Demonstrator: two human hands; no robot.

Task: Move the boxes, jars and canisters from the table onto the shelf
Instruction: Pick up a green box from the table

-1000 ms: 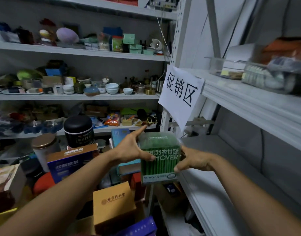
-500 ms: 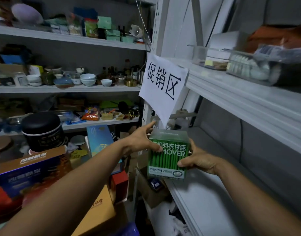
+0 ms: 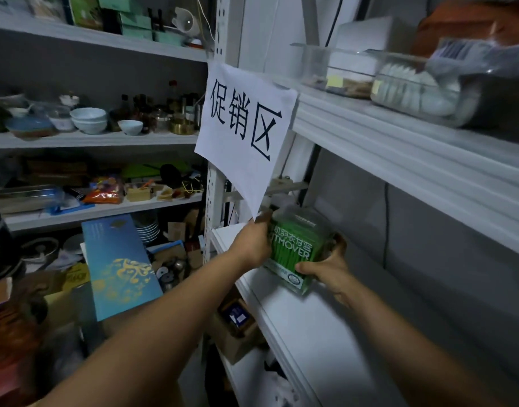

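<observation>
A green box (image 3: 295, 252) with white lettering is held between both my hands over the left end of the white shelf (image 3: 325, 333) on the right. My left hand (image 3: 252, 242) grips its left side, thumb on the front. My right hand (image 3: 328, 265) holds its right side and lower corner. The box is tilted and its bottom edge is at or just above the shelf board; I cannot tell whether it touches. Other boxes lie on the table at lower left, among them a tall blue box (image 3: 117, 265) with a gold pattern.
A white paper sign (image 3: 246, 127) hangs from the upper shelf (image 3: 399, 148) just above the box. Clear plastic containers (image 3: 399, 83) sit on that upper shelf. A crowded rack (image 3: 90, 139) with bowls and bottles fills the left. A cardboard box (image 3: 237, 324) sits below the shelf edge.
Both hands have carried the green box to the right and forward, from the air in front of the rack onto the white shelf's left end. The view has swung right.
</observation>
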